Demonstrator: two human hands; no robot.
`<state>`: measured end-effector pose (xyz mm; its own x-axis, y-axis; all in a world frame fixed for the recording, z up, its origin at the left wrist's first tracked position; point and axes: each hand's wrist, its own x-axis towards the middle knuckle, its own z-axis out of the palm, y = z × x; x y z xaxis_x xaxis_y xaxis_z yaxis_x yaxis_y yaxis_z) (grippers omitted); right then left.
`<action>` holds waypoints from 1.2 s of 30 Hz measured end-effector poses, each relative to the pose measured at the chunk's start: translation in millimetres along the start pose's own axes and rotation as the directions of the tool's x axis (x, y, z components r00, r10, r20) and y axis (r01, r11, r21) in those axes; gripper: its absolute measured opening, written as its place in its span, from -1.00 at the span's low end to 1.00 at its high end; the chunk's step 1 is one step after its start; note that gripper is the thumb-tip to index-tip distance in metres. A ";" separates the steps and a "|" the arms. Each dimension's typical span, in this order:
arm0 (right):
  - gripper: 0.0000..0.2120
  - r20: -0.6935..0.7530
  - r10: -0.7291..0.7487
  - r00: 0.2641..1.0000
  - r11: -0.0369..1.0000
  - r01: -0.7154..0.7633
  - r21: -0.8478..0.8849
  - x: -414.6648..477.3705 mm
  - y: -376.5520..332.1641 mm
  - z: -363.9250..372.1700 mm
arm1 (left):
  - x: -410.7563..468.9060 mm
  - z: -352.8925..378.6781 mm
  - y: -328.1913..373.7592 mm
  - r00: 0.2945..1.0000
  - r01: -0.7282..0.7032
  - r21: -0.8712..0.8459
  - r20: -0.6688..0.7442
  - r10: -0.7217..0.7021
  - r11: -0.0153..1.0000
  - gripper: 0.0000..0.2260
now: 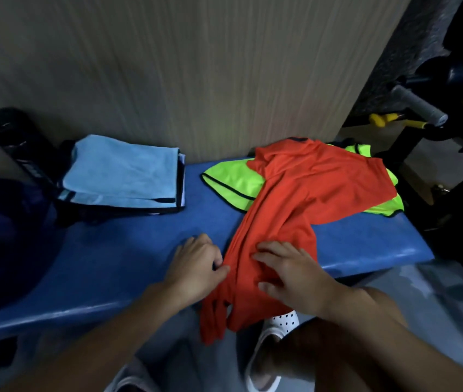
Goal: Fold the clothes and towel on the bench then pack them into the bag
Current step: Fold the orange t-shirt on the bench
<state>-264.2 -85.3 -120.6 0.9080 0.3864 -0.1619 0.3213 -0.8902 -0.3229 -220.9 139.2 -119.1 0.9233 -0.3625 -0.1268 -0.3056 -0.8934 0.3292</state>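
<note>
Item: orange-red thin-fabric shirt (289, 210), right of centre on blue padded bench (128, 250), hem overhanging the near edge. Left hand (196, 267) pinches its edge; right hand (289, 273) lies spread on it. Risk I judge: it slides floorward, or drags the neon-green bib (233, 179).

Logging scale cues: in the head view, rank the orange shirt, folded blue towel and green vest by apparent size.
1. orange shirt
2. folded blue towel
3. green vest, but the shirt covers much of it, so this rank is unsure.

A crumpled orange shirt (295, 199) drapes over a green vest (230, 179) at the bench (128, 250)'s right end. A folded blue towel (122, 171) sits back left.
</note>
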 end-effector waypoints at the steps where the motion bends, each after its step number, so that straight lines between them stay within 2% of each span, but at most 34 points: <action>1: -0.39 0.031 0.004 0.999 1.000 -0.004 0.000 2.9 -3.3 -2.7 | 3.7 -3.9 -2.1 1.000 -0.009 0.022 -0.022 0.009 1.000 -0.84; 4: -0.31 0.074 0.002 0.997 1.000 -0.002 -0.006 15.8 -16.0 -8.6 | 30.1 -22.4 -20.6 0.991 -0.014 0.224 -0.124 0.042 0.975 -0.86; 6: -0.31 0.001 -0.035 0.999 0.997 0.035 -0.071 22.9 -27.7 -8.8 | 42.7 -38.1 -35.2 0.977 0.029 0.225 -0.211 0.020 0.974 -0.83; 8: -0.35 -0.052 -0.098 0.994 0.991 0.092 -0.101 26.2 -37.1 -6.6 | 36.7 -44.2 -38.4 0.965 -0.014 0.213 -0.253 0.069 0.977 -0.77; 10: -0.41 -0.007 -0.124 0.992 0.983 0.122 -0.134 26.7 -41.5 0.6 | 12.8 -36.9 -38.6 0.952 -0.123 0.241 -0.244 0.183 0.963 -0.80; 12: -0.44 0.005 -0.114 0.993 0.973 0.112 -0.202 26.8 -39.9 8.3 | -15.8 -24.9 -45.6 0.959 -0.173 0.231 -0.184 0.217 0.957 -0.79; 14: -0.44 0.015 -0.088 0.996 0.969 0.089 -0.232 29.0 -37.3 15.1 | -36.7 -15.9 -57.6 0.974 -0.156 0.224 -0.125 0.187 0.962 -0.69; 18: -0.45 -0.025 -0.085 0.996 0.956 0.075 -0.284 35.1 -45.6 20.1 | -44.8 -15.6 -91.0 0.964 -0.126 0.384 -0.170 0.204 0.915 -0.61; 22: -0.43 -0.011 -0.141 0.990 0.942 0.130 -0.308 40.1 -65.5 15.2 | -46.5 -35.9 -105.8 0.984 -0.007 0.448 -0.158 0.087 0.894 -0.58; 24: -0.42 0.049 -0.190 0.981 0.932 0.196 -0.306 42.5 -65.1 18.8 | -60.6 -36.6 -106.4 0.987 0.020 0.411 -0.155 0.048 0.911 -0.59; 26: -0.39 0.087 -0.175 0.981 0.925 0.194 -0.327 42.1 -63.4 23.5 | -80.4 -31.3 -110.3 0.993 -0.009 0.387 -0.105 0.054 0.922 -0.58; 28: -0.37 0.121 -0.145 0.982 0.925 0.178 -0.336 44.3 -66.1 24.6 | -89.5 -32.3 -123.2 0.995 0.010 0.436 -0.097 0.037 0.900 -0.60; 31: -0.40 0.089 -0.128 0.988 0.928 0.151 -0.341 52.1 -83.2 17.3 | -81.7 -45.6 -143.2 0.973 0.200 0.421 -0.189 -0.130 0.885 -0.50; 34: -0.50 -0.006 -0.126 0.992 0.926 0.116 -0.360 59.6 -103.5 13.3 | -85.7 -51.4 -150.2 0.957 0.243 0.244 -0.216 -0.191 0.939 -0.53; 36: -0.49 -0.019 -0.165 0.986 0.922 0.148 -0.357 64.8 -114.5 15.8 | -95.8 -44.6 -153.5 0.953 0.257 0.064 -0.183 -0.242 0.964 -0.50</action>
<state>-246.5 45.5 -108.8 0.8474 0.5235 -0.0891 0.5264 -0.8501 0.0114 -252.1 322.9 -115.8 0.9963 -0.0804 -0.0289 -0.0719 -0.9718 0.2247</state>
